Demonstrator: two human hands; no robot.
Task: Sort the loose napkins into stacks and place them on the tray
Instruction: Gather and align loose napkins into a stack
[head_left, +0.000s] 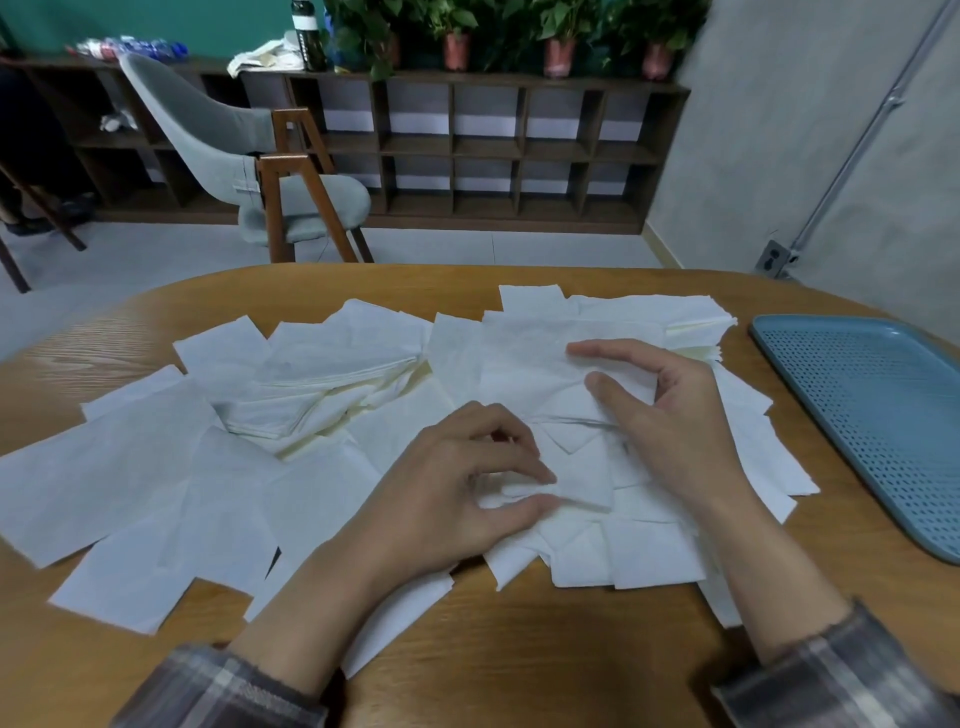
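Many white napkins overlapping; L hand pinches one, R hand half-open atop pile.

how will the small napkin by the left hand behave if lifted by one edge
Probably floppy: the small napkin is a thin sheet and would likely droop. Likely very light, so a nudge may slide it off the pile.

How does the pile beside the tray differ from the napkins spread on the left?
The pile is many layers thick with roughly aligned edges; the left napkins lie flat, overlapping at mixed angles. The pile sits far, beside the tray; the left napkins spread closer to the camera. Both are white, neither on the tray.
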